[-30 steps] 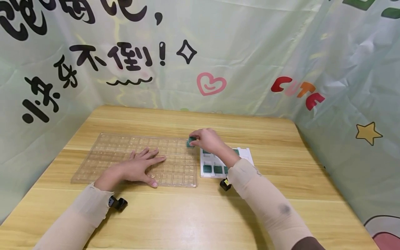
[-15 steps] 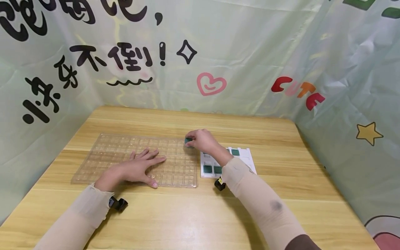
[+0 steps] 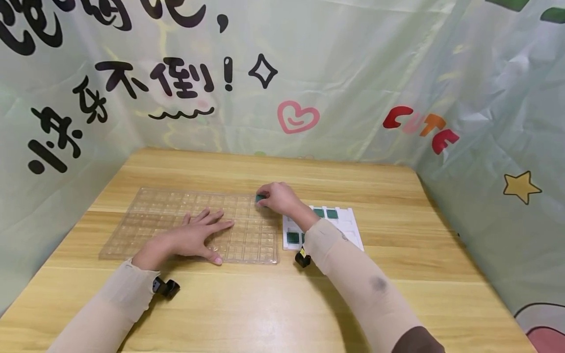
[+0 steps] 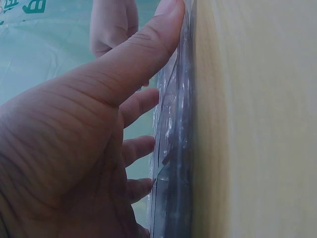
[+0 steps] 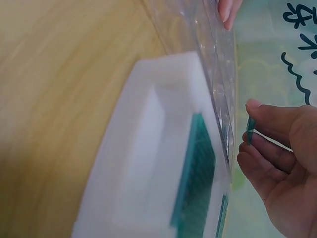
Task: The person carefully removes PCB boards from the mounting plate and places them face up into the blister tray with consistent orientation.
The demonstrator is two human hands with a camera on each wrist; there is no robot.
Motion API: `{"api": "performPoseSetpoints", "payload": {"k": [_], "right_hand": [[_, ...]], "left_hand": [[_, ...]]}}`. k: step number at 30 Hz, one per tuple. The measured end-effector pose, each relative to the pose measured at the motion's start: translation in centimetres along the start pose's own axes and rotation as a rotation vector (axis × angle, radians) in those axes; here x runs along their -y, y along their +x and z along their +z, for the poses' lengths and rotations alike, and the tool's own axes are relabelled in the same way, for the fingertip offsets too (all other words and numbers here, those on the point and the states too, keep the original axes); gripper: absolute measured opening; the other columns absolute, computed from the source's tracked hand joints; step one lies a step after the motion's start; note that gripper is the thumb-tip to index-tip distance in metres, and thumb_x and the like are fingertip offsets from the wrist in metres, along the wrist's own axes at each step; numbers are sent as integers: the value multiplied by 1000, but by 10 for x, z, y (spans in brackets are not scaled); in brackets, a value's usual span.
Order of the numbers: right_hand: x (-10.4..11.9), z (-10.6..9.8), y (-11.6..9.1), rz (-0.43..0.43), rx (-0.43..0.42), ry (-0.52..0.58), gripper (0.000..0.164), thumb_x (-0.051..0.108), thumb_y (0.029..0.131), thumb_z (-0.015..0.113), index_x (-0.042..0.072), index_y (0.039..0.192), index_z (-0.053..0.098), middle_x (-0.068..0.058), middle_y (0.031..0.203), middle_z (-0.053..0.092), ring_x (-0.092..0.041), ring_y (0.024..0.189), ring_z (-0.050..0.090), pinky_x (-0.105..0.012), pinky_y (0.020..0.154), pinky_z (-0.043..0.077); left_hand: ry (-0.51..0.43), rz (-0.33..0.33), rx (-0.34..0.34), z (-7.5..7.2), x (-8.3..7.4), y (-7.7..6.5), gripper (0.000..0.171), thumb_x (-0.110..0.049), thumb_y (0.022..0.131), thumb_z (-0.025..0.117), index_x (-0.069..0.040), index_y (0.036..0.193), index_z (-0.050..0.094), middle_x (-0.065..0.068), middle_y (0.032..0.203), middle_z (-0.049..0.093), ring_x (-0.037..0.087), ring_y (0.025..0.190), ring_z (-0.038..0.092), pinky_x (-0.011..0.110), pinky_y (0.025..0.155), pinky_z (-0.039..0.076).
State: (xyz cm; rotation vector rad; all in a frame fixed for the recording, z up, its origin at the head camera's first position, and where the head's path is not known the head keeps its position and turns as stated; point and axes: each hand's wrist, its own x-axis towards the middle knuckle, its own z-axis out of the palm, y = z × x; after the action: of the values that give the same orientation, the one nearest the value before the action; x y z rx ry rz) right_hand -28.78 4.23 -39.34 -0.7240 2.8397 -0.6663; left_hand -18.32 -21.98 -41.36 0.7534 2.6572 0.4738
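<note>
My left hand (image 3: 196,236) lies with spread fingers on a clear plastic tray (image 3: 154,211) divided into many small square compartments. In the left wrist view its fingertips (image 4: 140,148) rest along the tray's surface. My right hand (image 3: 282,198) pinches a small green square chip (image 3: 259,198) between thumb and fingers, over the tray's back right corner. Seen from the right wrist, the green chip stands edge-on in the pinch, with the other fingers curled below. Under my right forearm, a white tray (image 3: 348,228) carries several more green chips (image 3: 332,214); part of it is hidden by the sleeve.
Both trays lie side by side on a wooden table (image 3: 247,309). A printed fabric sheet (image 3: 353,73) hangs behind the table and along both sides. A small black device (image 3: 166,288) is strapped at the left wrist, another black device (image 3: 302,258) at the right.
My right hand has moved left with the green chip, farther over the clear tray. More of the white tray's back row now shows. The left hand has stayed in place.
</note>
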Motion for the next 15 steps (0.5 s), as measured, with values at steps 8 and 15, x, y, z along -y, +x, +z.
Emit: {"api": "performPoseSetpoints", "payload": {"k": [8, 15], "right_hand": [[5, 7, 7, 0, 10, -48, 35, 29, 90, 72, 14, 122, 70, -1, 115, 69, -16, 105, 62, -33, 92, 49], [7, 13, 12, -9, -1, -105, 37, 33, 92, 69, 17, 125, 68, 0, 115, 69, -16, 101, 63, -32, 87, 51]], "left_hand": [[-3, 9, 3, 0, 1, 1, 105, -72, 71, 70, -26, 156, 29, 15, 163, 8, 46, 145, -3, 77, 102, -3], [-5, 7, 8, -1, 3, 2, 104, -72, 71, 69, -26, 156, 29, 14, 163, 7, 46, 145, -4, 76, 102, -4]]}}
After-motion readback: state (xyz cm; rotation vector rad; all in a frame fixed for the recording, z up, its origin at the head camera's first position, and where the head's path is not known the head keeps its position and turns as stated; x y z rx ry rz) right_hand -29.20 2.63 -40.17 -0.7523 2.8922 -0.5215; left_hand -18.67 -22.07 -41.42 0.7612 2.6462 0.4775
